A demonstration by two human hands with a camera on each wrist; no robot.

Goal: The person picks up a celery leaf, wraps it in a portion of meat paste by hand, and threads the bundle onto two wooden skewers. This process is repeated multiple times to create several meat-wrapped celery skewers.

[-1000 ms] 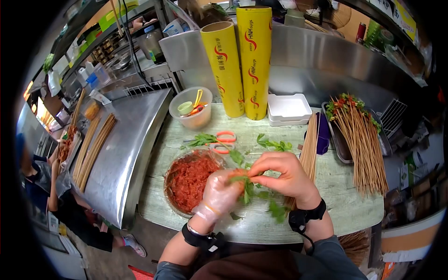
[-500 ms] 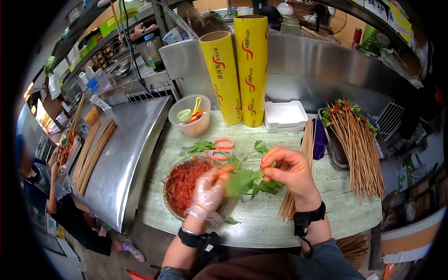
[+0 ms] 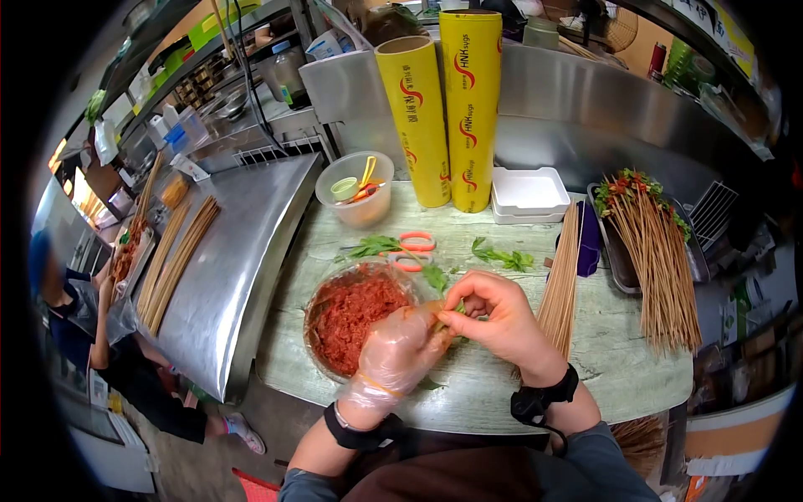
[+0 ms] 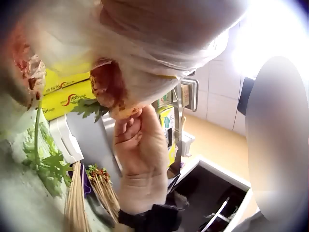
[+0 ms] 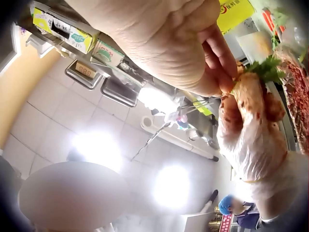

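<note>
My left hand, in a clear plastic glove smeared with red, is at the right rim of a bowl of red minced meat. Its fingertips pinch a leafy green sprig, whose leaves stick out above them. Bare, my right hand meets it there, thumb and forefinger pinching the sprig's stem. In the right wrist view the leaves fan out past the gloved fingers. More of the sprig is hidden behind the hands. Loose greens lie on the table beyond.
Orange-handled scissors lie behind the bowl. Bare wooden skewers are to the right, near a tray of filled skewers. Yellow film rolls, a white tray and a plastic tub stand at the back. Another person works at left.
Half a second ago my hands were apart with the greens spread between them. Now they have come together, fingertips meeting at the sprig. The head view has shifted slightly.
</note>
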